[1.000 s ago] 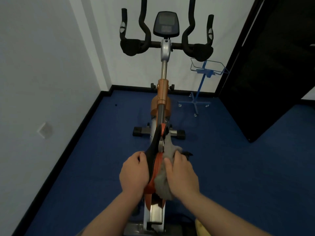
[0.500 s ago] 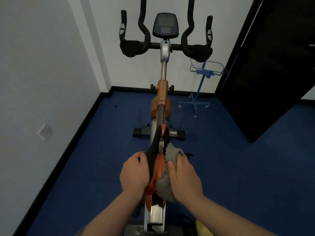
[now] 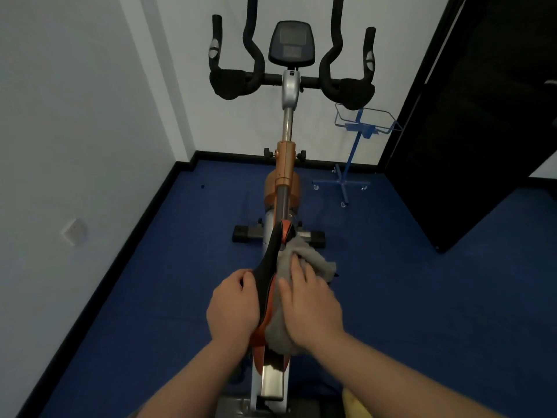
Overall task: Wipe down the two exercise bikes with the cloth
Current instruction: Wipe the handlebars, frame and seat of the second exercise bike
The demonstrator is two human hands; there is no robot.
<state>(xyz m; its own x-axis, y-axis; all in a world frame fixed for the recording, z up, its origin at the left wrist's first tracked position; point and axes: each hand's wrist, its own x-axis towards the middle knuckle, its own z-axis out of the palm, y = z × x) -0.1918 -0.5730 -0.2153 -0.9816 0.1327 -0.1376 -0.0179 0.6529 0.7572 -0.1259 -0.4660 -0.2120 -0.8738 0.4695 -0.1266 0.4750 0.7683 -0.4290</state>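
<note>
Right hand grip: the right hand (image 3: pixel 310 309) lies on the grey cloth (image 3: pixel 301 260), fingers fairly straight, pressing it flat against the right side of the saddle (image 3: pixel 268 267).
Left hand grip: the left hand (image 3: pixel 232 306) clasps the saddle's left edge, fingers curled over the black rim.
Cloth: bunched between palm and saddle; a loose corner hangs off to the right, and a fold reaches up near the saddle nose.
Bike: the exercise bike (image 3: pixel 284 176) stands in a corner, handlebars (image 3: pixel 331 82) and console (image 3: pixel 291 43) close to the back wall.
Open room: blue floor (image 3: pixel 422 297) lies free on both sides; the left wall (image 3: pixel 75 146) is nearer than the dark door (image 3: pixel 482 116) on the right. A blue wire stand (image 3: pixel 355 146) sits just right of the front post.
Hidden: only one bike shows; its pedals and base are largely masked by saddle and arms; handlebar tops are cut off.
Change: the right hand has slid forward along the saddle since a second ago, and more cloth now spreads ahead of the fingers; the left hand stays put.
</note>
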